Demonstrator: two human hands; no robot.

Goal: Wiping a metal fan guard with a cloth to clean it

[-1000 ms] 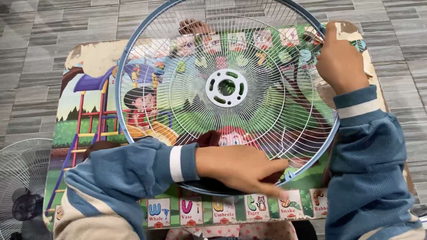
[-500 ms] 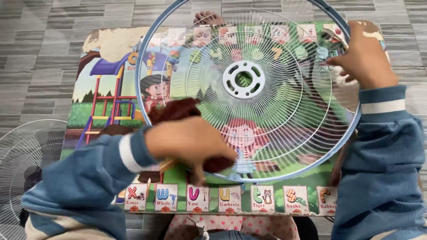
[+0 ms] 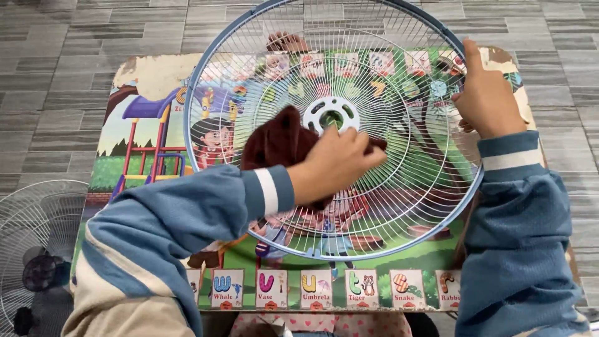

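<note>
Overhead now: round fan guard, white wire with a blue rim, lying nearly flat over a small picture table, inner face up, far edge running past the table's back edge; no long axis, being a circle, white hub ring just above middle

Left hand palm down on the wires just below and beside the hub, fingers drawn together and curled over a dark maroon rag, pressing it onto the guard; rag bunched up to the left of the knuckles, touching the hub's lower left edge

Right hand at the guard's right rim, thumb up along the blue ring, fingers closed round it from outside; fingertips hidden behind the hand, so exact grip on the wires unclear

Blue sleeves with white cuffs on both arms, left forearm crossing the guard's lower left part and covering the rim there

Around: toes of a bare foot showing through the wires at the table's far edge; second white fan guard standing on the grey tiled floor at lower left, well apart from the hands; row of alphabet cards printed along the table's near edge
</note>
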